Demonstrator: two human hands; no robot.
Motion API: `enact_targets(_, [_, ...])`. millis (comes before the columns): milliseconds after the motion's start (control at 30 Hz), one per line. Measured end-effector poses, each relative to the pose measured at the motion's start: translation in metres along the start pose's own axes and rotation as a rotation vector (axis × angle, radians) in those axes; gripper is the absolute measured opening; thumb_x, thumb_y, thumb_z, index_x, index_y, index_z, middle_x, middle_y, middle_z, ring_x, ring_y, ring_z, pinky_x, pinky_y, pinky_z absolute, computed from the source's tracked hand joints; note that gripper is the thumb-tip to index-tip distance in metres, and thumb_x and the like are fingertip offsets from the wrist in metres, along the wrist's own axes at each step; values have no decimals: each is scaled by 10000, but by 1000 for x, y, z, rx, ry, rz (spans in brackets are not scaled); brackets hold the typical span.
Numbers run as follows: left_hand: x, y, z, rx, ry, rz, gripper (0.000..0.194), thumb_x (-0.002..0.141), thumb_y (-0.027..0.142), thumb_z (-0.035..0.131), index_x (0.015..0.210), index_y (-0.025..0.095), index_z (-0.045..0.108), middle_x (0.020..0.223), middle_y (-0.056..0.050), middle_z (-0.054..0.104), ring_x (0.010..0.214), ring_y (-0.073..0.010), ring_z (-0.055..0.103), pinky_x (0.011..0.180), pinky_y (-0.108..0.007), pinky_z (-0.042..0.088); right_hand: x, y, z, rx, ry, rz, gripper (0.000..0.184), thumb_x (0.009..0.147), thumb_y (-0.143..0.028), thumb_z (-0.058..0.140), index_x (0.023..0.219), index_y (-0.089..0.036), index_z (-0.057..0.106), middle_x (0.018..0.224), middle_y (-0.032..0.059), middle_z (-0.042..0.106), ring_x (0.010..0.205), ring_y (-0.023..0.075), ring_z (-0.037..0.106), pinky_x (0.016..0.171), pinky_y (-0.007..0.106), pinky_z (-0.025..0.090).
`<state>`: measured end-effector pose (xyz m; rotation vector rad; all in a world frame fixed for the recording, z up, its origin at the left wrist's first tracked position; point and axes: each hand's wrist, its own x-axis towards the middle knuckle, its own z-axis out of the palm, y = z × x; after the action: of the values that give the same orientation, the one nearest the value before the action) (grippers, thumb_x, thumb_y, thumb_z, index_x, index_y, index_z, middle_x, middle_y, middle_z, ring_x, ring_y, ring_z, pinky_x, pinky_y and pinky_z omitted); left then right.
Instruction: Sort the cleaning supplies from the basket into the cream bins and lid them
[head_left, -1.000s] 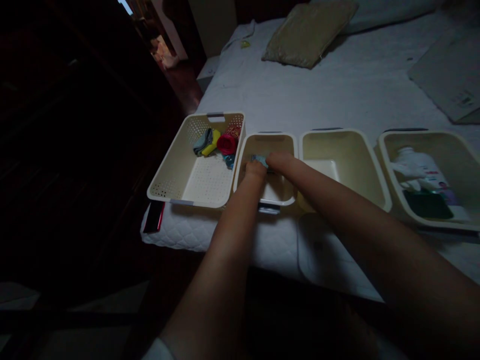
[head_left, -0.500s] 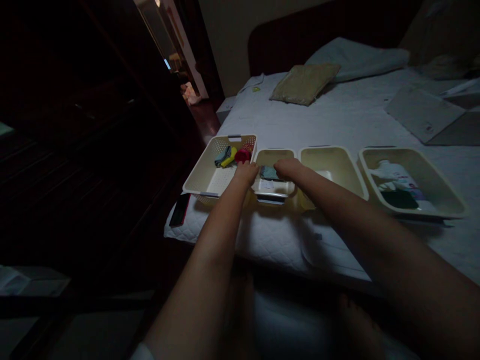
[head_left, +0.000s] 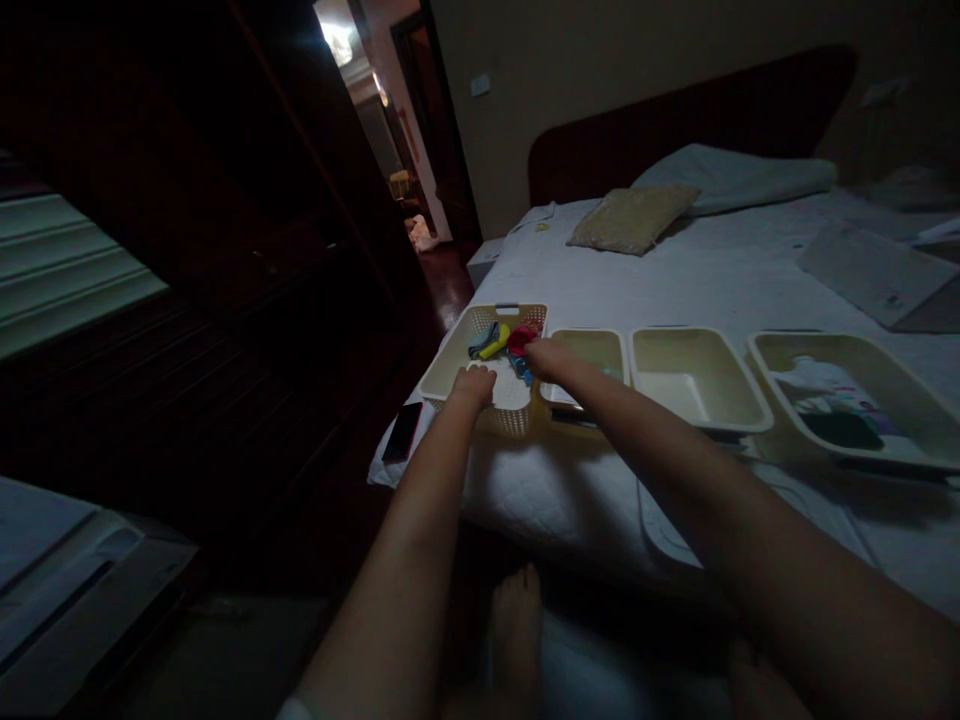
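Observation:
My left hand (head_left: pixel 474 384) is closed over the front rim of a cream perforated plastic basket (head_left: pixel 442 372). Inside that basket lie a grey-blue folded item (head_left: pixel 484 340), a yellow item (head_left: pixel 496 343), a round red item (head_left: pixel 520 341) and a small blue item (head_left: pixel 521 370). My right hand (head_left: pixel 549 358) reaches over the basket's right side, beside the red and blue items. Its fingers are curled and mostly hidden, so what they hold cannot be made out. Under the right wrist stands a smaller cream bin (head_left: pixel 624 345), partly covered by my arm.
Further right stand another cream bin (head_left: pixel 694 390) and one (head_left: pixel 926 440) with a white bottle (head_left: pixel 832 385) and a dark green item (head_left: pixel 840 430). A phone (head_left: pixel 403 432) lies at the bed's corner. Beyond are a beige cushion (head_left: pixel 636 218) and a grey-white box (head_left: pixel 877 270).
My right hand has moved left from the small bin to the perforated basket. My left hand has shifted to the basket's front rim. A blue item now shows below the red one. The view has tilted up.

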<state>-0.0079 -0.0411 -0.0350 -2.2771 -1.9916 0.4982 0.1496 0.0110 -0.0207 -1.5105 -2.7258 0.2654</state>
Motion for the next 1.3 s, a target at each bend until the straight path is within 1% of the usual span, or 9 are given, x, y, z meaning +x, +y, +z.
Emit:
enact_targets(100, [2, -5, 11, -39, -18, -26, 324, 876, 233, 493, 1181, 155, 572, 1234, -156, 603, 1166, -257, 562, 970, -385, 444, 10, -11, 13, -48, 12, -31, 366, 893, -172, 442, 1194, -84, 631, 1206, 206, 639, 1086, 267, 624, 876, 322, 476])
enact_targets(233, [15, -7, 28, -116, -21, -83, 334, 923, 256, 384, 1193, 165, 558, 1228, -140, 611, 1147, -235, 578, 926, -345, 470, 21, -17, 35, -96, -43, -104, 360, 867, -129, 458, 1180, -102, 634, 1191, 192, 647, 1091, 256, 626, 874, 306, 487])
enact_targets(333, [27, -5, 40, -182, -13, -126, 371, 918, 291, 397, 1248, 163, 510, 1270, -136, 591, 1181, -227, 557, 925, -316, 469, 27, -15, 50, -125, -90, -123, 354, 857, -117, 477, 1175, -86, 631, 1190, 205, 638, 1091, 264, 627, 878, 315, 492])
enact_targets(500, [44, -4, 53, -261, -61, -159, 432, 872, 297, 478, 1277, 149, 482, 1315, -137, 566, 1215, -220, 540, 932, -285, 460, 39, -14, 68, -143, -114, -98, 373, 858, -149, 489, 1205, -84, 610, 1193, 220, 625, 1102, 286, 619, 879, 348, 501])
enact_targets(633, [54, -8, 55, -270, -89, -158, 444, 871, 318, 486, 1277, 141, 481, 1322, -146, 554, 1220, -238, 534, 934, -306, 464, 50, -18, 74, -140, -103, -53, 373, 868, -172, 479, 1204, -84, 616, 1203, 225, 617, 1104, 295, 614, 887, 367, 502])
enact_targets(800, [67, -14, 57, -232, -141, -149, 450, 868, 300, 499, 1280, 120, 487, 1312, -159, 555, 1213, -265, 536, 944, -337, 467, 60, -18, 76, -131, -96, 5, 376, 879, -139, 446, 1197, -38, 619, 1236, 256, 591, 1130, 309, 596, 915, 377, 490])
enact_targets(1067, [90, -18, 71, -205, -226, -97, 410, 878, 288, 511, 1261, 144, 523, 1313, -143, 566, 1210, -238, 543, 981, -316, 446, 73, -15, 79, -93, -144, 77, 392, 894, -72, 378, 1191, 10, 622, 1234, 289, 585, 1144, 306, 596, 921, 379, 485])
enact_targets(1200, [104, -23, 75, -195, -231, -114, 421, 890, 298, 486, 1275, 129, 516, 1314, -163, 561, 1198, -257, 551, 961, -336, 461, 88, -12, 83, -52, -175, 137, 385, 900, -107, 424, 1220, 7, 607, 1267, 276, 572, 1176, 315, 575, 941, 382, 473])
enact_targets(1300, [113, -28, 79, -192, -241, -109, 425, 893, 296, 474, 1279, 125, 517, 1303, -166, 569, 1183, -261, 561, 946, -340, 469, 104, -7, 86, -20, -184, 229, 407, 909, -97, 403, 1262, 23, 566, 1299, 286, 545, 1208, 323, 552, 964, 405, 460])
